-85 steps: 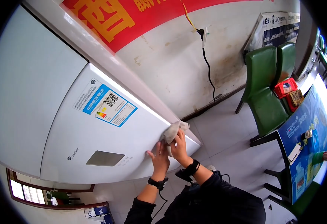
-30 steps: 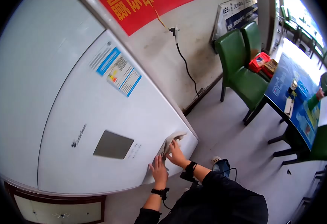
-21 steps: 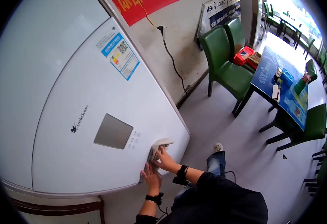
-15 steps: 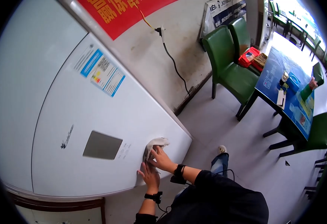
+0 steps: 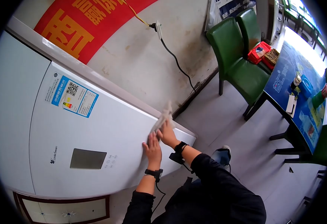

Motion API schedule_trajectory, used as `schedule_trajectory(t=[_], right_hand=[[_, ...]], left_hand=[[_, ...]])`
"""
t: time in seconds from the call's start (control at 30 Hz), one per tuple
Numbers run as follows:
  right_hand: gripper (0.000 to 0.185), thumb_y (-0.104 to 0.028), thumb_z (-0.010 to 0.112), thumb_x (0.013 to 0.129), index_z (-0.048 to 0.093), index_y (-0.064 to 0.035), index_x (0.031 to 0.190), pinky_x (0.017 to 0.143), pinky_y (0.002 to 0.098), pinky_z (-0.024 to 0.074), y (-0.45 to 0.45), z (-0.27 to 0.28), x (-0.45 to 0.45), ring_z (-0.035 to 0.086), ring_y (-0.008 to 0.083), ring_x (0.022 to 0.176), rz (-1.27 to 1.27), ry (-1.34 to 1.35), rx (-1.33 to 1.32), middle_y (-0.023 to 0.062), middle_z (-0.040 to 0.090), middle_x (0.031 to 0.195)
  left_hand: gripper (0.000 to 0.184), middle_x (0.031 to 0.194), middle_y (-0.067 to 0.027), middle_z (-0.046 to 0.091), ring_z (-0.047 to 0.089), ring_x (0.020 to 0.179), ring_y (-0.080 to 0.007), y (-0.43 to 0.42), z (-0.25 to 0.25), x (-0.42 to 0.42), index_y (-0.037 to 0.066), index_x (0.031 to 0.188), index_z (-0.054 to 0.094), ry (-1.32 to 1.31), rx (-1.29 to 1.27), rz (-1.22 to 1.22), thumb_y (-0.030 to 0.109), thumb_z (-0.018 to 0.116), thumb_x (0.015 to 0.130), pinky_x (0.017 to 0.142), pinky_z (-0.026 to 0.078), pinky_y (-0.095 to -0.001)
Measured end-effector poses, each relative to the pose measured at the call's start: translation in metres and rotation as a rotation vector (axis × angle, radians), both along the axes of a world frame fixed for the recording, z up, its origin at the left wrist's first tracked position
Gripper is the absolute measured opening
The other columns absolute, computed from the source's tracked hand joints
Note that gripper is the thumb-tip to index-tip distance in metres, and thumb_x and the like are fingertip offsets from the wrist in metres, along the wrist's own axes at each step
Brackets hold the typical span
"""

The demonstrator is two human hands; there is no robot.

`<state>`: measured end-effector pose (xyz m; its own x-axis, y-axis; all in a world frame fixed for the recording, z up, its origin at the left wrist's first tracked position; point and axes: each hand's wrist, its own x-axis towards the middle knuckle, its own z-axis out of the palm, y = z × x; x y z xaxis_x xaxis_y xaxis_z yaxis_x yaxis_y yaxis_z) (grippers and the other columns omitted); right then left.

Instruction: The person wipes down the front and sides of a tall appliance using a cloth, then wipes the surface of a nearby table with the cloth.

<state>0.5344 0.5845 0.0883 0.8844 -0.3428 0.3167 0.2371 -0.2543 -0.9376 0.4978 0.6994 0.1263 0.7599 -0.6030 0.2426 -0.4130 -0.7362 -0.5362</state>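
A pale cloth [image 5: 162,118] is bunched under my right hand [image 5: 168,135], at the edge of a white appliance [image 5: 111,128] with a Little Swan logo. The cloth's upper end is smeared by motion. My right fingers press around the cloth. Just beside it, my left hand [image 5: 154,152] lies with its fingers stretched out on the white front panel, its fingertips close to the cloth. A dark display [image 5: 88,158] and a blue and white energy label [image 5: 76,96] are on the same panel, left of my hands. Both wrists wear black bands.
A black power cord [image 5: 175,58] hangs down the stained wall beside a red banner [image 5: 68,31]. Green chairs [image 5: 227,41] stand by a blue-topped table [image 5: 279,80] at the right. A framed panel [image 5: 64,211] is at the lower left.
My right hand and the cloth have moved up to the appliance's side edge. My left hand has followed upward, staying near it. The view has shifted.
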Motion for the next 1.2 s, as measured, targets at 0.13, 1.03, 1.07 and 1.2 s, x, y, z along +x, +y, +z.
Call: schedule_trajectory(t=[0.13, 1.03, 1.07, 1.2], right_hand=[[0.06, -0.024, 0.053, 0.073, 0.028, 0.0071, 0.118, 0.094, 0.0424, 0.0267, 0.002, -0.027, -0.022, 0.03, 0.0449, 0.111, 0.087, 0.109, 0.168, 0.0308, 0.027, 0.121], [0.061, -0.03, 0.054, 0.075, 0.032, 0.0043, 0.12, 0.1, 0.0427, 0.0187, 0.001, 0.074, -0.003, 0.017, 0.0425, 0.122, 0.029, -0.181, 0.038, 0.0287, 0.02, 0.129], [0.062, -0.032, 0.055, 0.075, 0.033, 0.0039, 0.12, 0.1, 0.0434, 0.0185, -0.001, 0.096, -0.005, 0.016, 0.0422, 0.122, 0.042, -0.228, -0.032, 0.0282, 0.02, 0.129], [0.067, -0.033, 0.058, 0.073, 0.031, 0.0063, 0.119, 0.1, 0.0436, 0.018, 0.004, 0.139, -0.008, 0.013, 0.0421, 0.123, -0.016, -0.291, -0.196, 0.0281, 0.016, 0.13]], left_hand=[[0.042, 0.134, -0.0018, 0.029, 0.021, 0.126, -0.0163, 0.016, -0.025, -0.008, 0.001, 0.12, 0.04, 0.092, 0.073, -0.056, 0.008, 0.04, 0.078, 0.096, 0.02, -0.0508], [0.041, 0.132, -0.0095, 0.031, 0.022, 0.126, -0.0262, 0.02, 0.069, 0.001, -0.002, 0.118, 0.041, -0.208, 0.153, -0.03, 0.006, 0.039, 0.077, 0.096, 0.011, -0.0569], [0.041, 0.132, -0.0104, 0.031, 0.023, 0.125, -0.0272, 0.023, 0.086, -0.002, -0.003, 0.117, 0.042, -0.247, 0.019, -0.051, 0.004, 0.039, 0.077, 0.097, 0.009, -0.0568], [0.039, 0.129, -0.0136, 0.035, 0.028, 0.122, -0.0311, 0.035, 0.118, -0.008, -0.005, 0.114, 0.042, -0.264, -0.2, -0.114, -0.001, 0.038, 0.076, 0.097, 0.004, -0.0563]])
